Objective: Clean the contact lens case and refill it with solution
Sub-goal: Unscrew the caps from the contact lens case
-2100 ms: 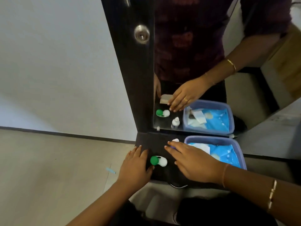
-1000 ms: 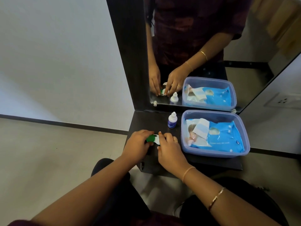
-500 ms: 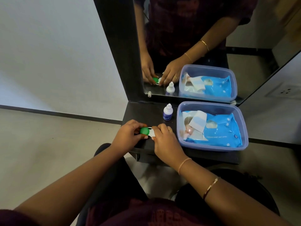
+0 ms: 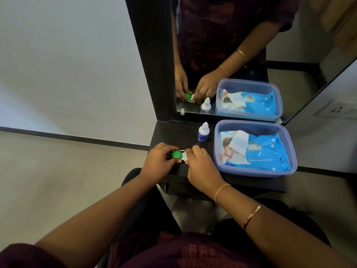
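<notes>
Over the dark tabletop (image 4: 241, 181), the person's left hand (image 4: 157, 161) pinches the round green cap (image 4: 176, 154) of a small white plastic contact lens case (image 4: 183, 156), while the right hand (image 4: 201, 165) is closed around the case's other end, covering it. Behind the case stands a small white dropper bottle with a blue label (image 4: 203, 132), just beside a translucent lavender plastic tub (image 4: 257, 171) holding a blue pack of wet wipes (image 4: 264, 153), in front of a dark-framed mirror (image 4: 251, 45).

1. Left hand (image 4: 157, 161) is curled, thumb and fingers pinching the green cap (image 4: 176, 154) near the surface's front left corner.
2. Right hand (image 4: 201, 167) is knuckles up, fingertips gripping the case (image 4: 184, 156).
3. Both forearms converge forward.
</notes>
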